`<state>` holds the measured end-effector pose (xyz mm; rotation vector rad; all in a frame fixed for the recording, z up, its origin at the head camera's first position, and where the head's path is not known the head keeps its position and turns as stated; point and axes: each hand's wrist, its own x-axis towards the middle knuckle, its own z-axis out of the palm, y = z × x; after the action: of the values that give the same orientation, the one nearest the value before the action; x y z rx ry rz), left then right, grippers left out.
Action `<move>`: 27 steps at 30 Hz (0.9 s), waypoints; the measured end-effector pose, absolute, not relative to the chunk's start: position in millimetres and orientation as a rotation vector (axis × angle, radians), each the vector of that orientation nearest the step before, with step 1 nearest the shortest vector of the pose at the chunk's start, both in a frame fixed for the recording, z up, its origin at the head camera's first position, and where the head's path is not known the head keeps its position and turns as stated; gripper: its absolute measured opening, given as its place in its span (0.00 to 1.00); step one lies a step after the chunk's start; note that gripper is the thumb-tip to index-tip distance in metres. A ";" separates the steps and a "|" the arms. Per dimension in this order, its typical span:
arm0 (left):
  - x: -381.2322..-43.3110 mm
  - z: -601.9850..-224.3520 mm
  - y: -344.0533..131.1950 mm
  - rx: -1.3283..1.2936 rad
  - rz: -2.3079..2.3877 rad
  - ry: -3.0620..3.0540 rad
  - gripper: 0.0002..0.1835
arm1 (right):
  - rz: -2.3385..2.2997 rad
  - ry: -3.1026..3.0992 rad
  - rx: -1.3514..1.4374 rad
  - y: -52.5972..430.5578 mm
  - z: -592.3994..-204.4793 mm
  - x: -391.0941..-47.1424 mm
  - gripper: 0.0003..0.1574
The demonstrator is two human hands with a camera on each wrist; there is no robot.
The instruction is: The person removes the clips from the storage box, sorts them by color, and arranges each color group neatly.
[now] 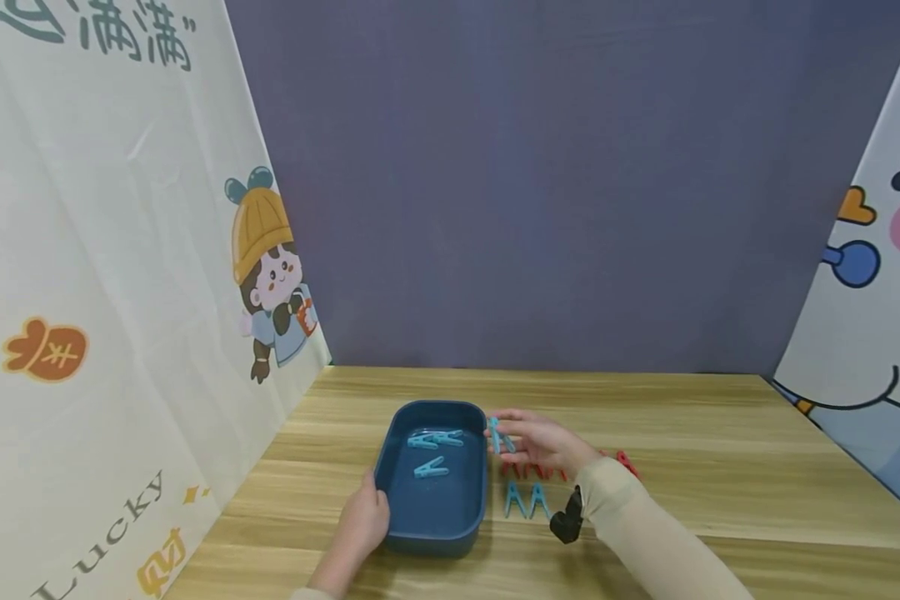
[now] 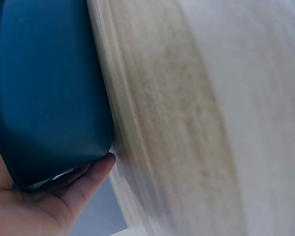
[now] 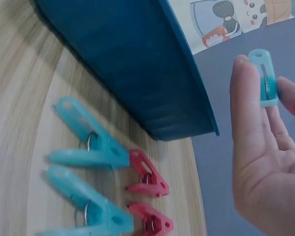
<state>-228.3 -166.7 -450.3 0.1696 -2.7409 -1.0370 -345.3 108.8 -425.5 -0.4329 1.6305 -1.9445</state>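
Blue peg (image 3: 265,78): pinched in right hand (image 1: 543,440), just beside bin (image 1: 438,508); spring (image 3: 267,88), right-wrist view only. Left rim (image 1: 386,450): gripped by left hand (image 1: 364,512). Three pegs (image 1: 431,468) inside, head view only. Table (image 1: 720,467): wide stretch rightward.

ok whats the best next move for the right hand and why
Probably move the light-blue clothespin left over the dark blue bin and release it: the right hand pinches it close by, three similar clothespins lie inside, and the left hand holds the bin.

Soft light, blurry left wrist view
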 end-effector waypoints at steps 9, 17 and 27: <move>-228.6 -451.4 -167.5 0.152 -1.016 -2.735 0.25 | -1.940 1.640 -0.433 122.3 -430.4 -347.7 0.30; -228.0 -451.7 -166.8 0.145 -1.024 -2.726 0.25 | -1.912 1.707 -0.466 129.2 -434.2 -347.1 0.24; -229.1 -451.8 -167.3 0.162 -1.040 -2.731 0.25 | -1.891 1.762 -0.458 142.4 -440.7 -347.1 0.20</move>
<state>-229.1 -167.3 -451.8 0.1624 -2.7309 -1.0397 -347.1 142.4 -440.7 -0.4581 1.7622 -1.8912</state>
